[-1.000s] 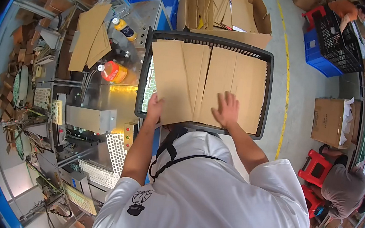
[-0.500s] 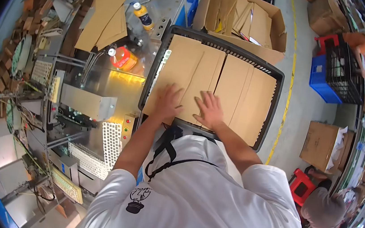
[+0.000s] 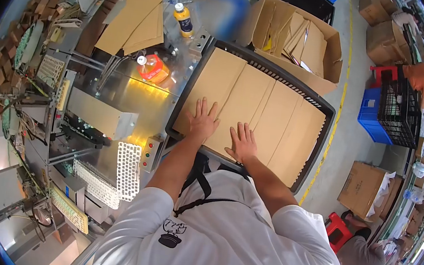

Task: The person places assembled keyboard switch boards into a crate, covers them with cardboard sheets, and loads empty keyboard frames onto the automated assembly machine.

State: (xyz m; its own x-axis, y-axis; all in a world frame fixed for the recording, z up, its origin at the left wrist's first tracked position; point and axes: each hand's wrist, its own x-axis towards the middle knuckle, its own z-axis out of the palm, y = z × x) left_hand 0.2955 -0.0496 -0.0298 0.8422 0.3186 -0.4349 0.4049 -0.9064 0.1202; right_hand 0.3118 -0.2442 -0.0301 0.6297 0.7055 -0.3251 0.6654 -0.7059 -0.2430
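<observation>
Flat cardboard sheets (image 3: 279, 116) lie across the top of a black plastic crate (image 3: 276, 69) in front of me, covering its contents. My left hand (image 3: 202, 122) rests flat on the left part of the cardboard, fingers spread and pointing away from me. Near the crate's close edge, my right hand (image 3: 243, 144) also presses palm-down on the cardboard with its fingers apart. Neither hand grips anything. The sheets sit inside the crate's rim, with creases running across them.
To the left, a metal workbench (image 3: 118, 85) carries an orange-drink bottle (image 3: 154, 69), a yellow bottle (image 3: 184, 20), white keyboard plates (image 3: 128, 170) and a button box (image 3: 151, 153). Beyond the crate stands an open carton (image 3: 333, 57). Two people sit at the right beside stacked crates (image 3: 397, 109).
My left hand has shifted onto the cardboard's left part with fingers spread. The cardboard now lies flatter, its central gap closed. The camera view has turned slightly.
</observation>
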